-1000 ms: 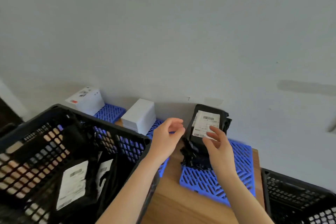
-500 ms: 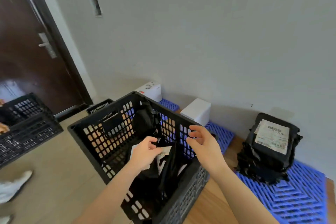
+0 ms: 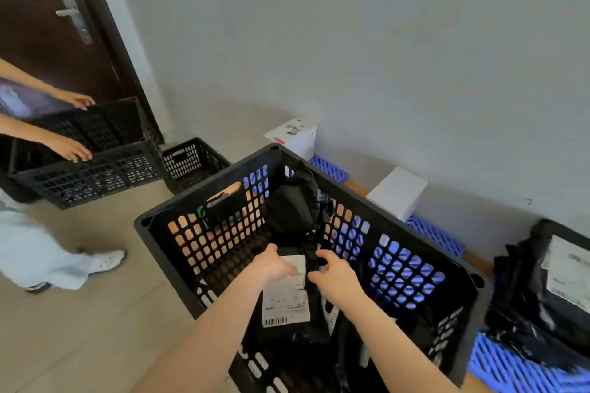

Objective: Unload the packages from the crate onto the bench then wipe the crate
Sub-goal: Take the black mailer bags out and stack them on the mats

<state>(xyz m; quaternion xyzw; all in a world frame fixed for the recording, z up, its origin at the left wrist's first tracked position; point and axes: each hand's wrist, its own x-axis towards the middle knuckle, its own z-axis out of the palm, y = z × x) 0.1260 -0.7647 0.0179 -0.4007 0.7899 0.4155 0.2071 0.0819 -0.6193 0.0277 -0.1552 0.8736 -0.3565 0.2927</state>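
Evidently to lift it out towards the bench (image 3: pixel 352 184), the left hand (image 3: pixel 271 266) curls its fingers over the labelled package (image 3: pixel 285 297) lying atop others inside the crate (image 3: pixel 204 191), while the right hand (image 3: pixel 335 277) hovers just beside, fingers loosely apart and holding nothing.

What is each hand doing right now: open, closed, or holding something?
Left hand: grips the labelled black package in the crate.
Right hand: open, fingers beside that package.

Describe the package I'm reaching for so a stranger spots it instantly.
Look in the big black crate. Between the left hand and right hand lies a flat black bag. Unlike the black bundle behind it, it shows a white barcode label face up.
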